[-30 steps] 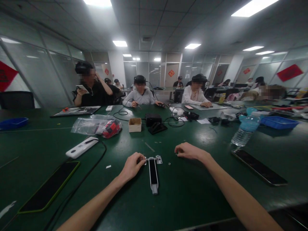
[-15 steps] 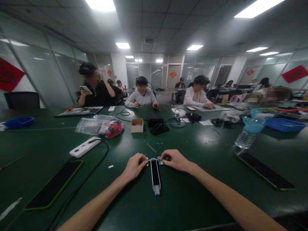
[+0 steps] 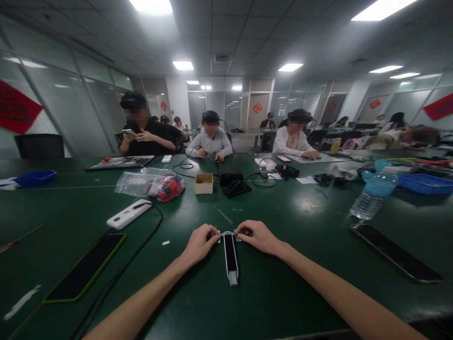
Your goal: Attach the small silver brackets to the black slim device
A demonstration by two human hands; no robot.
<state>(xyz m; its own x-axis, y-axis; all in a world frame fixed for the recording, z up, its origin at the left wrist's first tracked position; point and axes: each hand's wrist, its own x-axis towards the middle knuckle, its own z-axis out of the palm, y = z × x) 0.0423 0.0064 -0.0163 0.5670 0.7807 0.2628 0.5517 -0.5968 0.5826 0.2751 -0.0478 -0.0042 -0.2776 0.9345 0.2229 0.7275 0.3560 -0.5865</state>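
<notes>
The left-hand grip (image 3: 200, 245) and the right-hand grip (image 3: 256, 237), which has just moved in, are clamped on opposite ends of a small silver metal bracket (image 3: 228, 233) atop a slim black-and-white strip (image 3: 230, 257) lying flat on the dark green counter (image 3: 293, 293).

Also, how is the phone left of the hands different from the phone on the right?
The left phone has a bright green rim, while the right phone has a plain dark edge. The left phone slants up toward the table's centre; the right phone slants the opposite way. A black cable runs beside the left phone, not the right phone. Both lie flat on the green table, screens dark.
</notes>
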